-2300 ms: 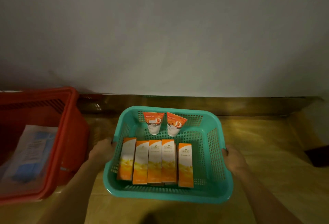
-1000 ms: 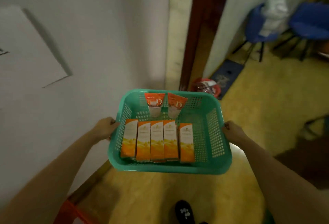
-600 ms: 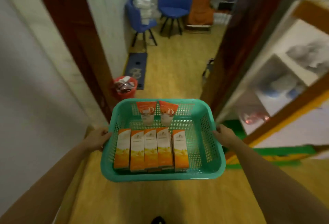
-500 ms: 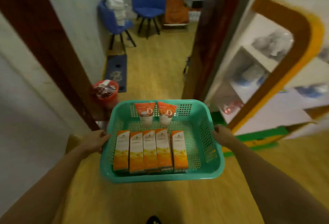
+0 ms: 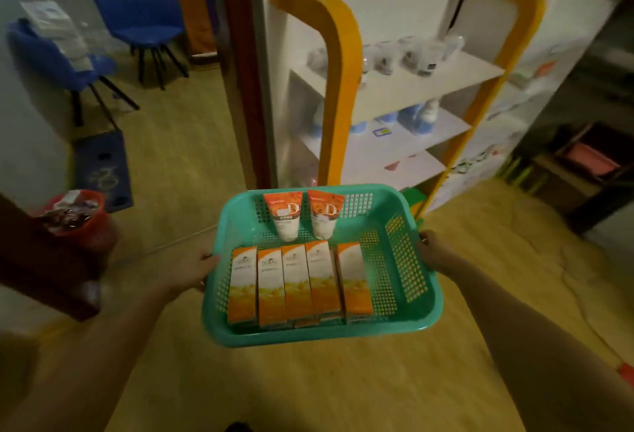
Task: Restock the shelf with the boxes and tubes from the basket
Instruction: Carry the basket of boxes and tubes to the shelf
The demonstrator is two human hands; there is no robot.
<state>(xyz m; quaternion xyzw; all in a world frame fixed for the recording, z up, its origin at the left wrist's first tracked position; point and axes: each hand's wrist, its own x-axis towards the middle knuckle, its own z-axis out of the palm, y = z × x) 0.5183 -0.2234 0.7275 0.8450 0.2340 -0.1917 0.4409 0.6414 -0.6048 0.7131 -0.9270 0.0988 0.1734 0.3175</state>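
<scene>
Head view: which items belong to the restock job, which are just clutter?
Job:
- teal perforated plastic basket, held at its sides by left hand and right hand
- five orange-and-white cardboard boxes
- two orange-topped white tubes
- white shelf unit with orange frame

Clutter:
- blue chairs
- red bin
- dark blue floor mat

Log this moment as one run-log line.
phase: carrying | left hand, right hand: gripping teal plastic basket sides | load: five orange-white boxes, two tubes | white-and-orange shelf unit: ahead, unstocked

a small shop: stocked display shelf (image 5: 394,88) (bottles, packets), blue chairs (image 5: 144,23) beyond.
</scene>
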